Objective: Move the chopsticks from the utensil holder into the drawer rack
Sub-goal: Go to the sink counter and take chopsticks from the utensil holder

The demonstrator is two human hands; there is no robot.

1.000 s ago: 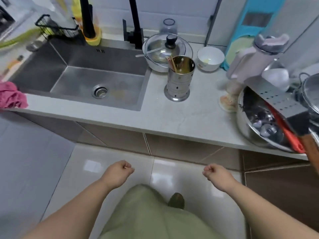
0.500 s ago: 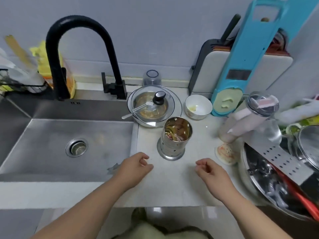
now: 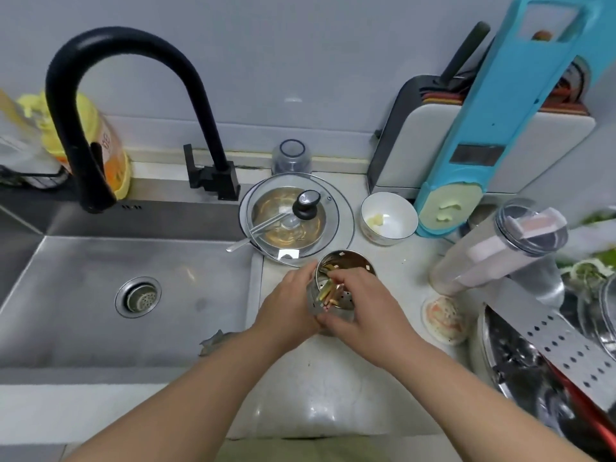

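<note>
Both hands hide the utensil holder (image 3: 346, 261) wall (chopsticks (image 3: 328, 293) partly covered).

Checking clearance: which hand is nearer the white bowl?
Right. The right hand is at the utensil holder, below the white bowl; the left hand is farther left.

We record a black faucet (image 3: 100, 95) at the sink's (image 3: 83, 295) back edge, and a glass-lidded pan (image 3: 296, 218) beside a white bowl (image 3: 388, 218) toward the counter's rear.
</note>
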